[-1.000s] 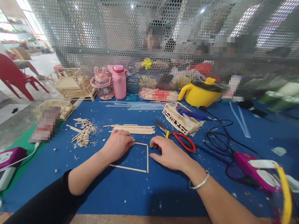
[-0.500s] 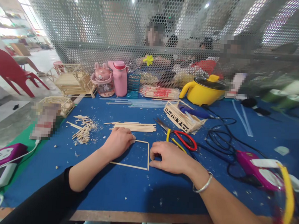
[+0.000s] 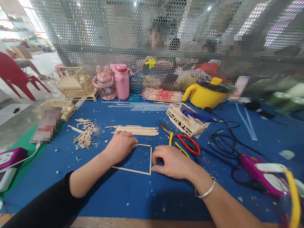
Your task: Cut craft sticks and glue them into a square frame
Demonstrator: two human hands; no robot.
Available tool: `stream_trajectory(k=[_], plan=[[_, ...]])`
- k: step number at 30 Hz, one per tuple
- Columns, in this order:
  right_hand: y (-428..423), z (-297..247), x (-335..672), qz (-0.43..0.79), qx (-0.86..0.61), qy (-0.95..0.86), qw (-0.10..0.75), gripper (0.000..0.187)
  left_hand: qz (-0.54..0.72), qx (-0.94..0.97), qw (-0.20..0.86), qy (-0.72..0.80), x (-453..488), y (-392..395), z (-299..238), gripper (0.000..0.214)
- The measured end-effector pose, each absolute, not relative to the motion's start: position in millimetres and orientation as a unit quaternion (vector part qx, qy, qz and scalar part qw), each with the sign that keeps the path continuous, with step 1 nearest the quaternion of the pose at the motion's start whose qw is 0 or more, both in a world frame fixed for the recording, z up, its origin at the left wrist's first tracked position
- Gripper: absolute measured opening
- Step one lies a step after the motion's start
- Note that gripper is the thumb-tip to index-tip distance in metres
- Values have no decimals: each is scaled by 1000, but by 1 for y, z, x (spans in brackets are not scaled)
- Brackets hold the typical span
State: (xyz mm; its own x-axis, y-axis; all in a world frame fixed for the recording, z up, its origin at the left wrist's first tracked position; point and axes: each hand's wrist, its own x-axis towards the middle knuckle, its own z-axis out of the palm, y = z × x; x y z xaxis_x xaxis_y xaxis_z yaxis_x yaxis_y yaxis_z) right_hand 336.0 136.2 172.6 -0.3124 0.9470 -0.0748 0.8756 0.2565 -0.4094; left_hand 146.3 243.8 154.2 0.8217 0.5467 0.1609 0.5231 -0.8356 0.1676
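The left hand (image 3: 121, 146) is palm down with its fingers curled over the far side of a flat stick frame (image 3: 151, 161); whether it pinches the stick cannot be told. The right hand (image 3: 171, 161) is half open at the frame's right side, thumb and bent fingers spread in a C, with nothing seen between them; contact with the stick there is unclear. The frame lies on the blue surface (image 3: 107, 196), its left side hidden under the left hand and forearm.

Just beyond the frame is a row of loose sticks (image 3: 138, 130). Left of it sits a heap of short stick pieces (image 3: 83, 137); to its far right lie scissors (image 3: 171, 137) with one red and one yellow handle. Farther beyond the frame stand a pink flask (image 3: 122, 86) and a yellow pot (image 3: 206, 95).
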Motion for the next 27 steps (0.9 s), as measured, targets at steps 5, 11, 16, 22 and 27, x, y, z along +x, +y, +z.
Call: stream_trajectory(k=[5,11,16,22,27], plan=[[136,176,335,198,-587,-780,90,10,87,953,60,285,147,244,155,26],[136,176,335,204,-588,-777,91,10,74,953,58,287,148,243,157,27],[136,174,336,200,-587,-779,92,10,78,953,62,285,148,243,157,27],[137,174,335,200,-586,-780,93,9,85,955,57,279,147,244,155,27],[136,174,336,201,-587,-779,91,11,79,955,50,281,147,244,153,26]])
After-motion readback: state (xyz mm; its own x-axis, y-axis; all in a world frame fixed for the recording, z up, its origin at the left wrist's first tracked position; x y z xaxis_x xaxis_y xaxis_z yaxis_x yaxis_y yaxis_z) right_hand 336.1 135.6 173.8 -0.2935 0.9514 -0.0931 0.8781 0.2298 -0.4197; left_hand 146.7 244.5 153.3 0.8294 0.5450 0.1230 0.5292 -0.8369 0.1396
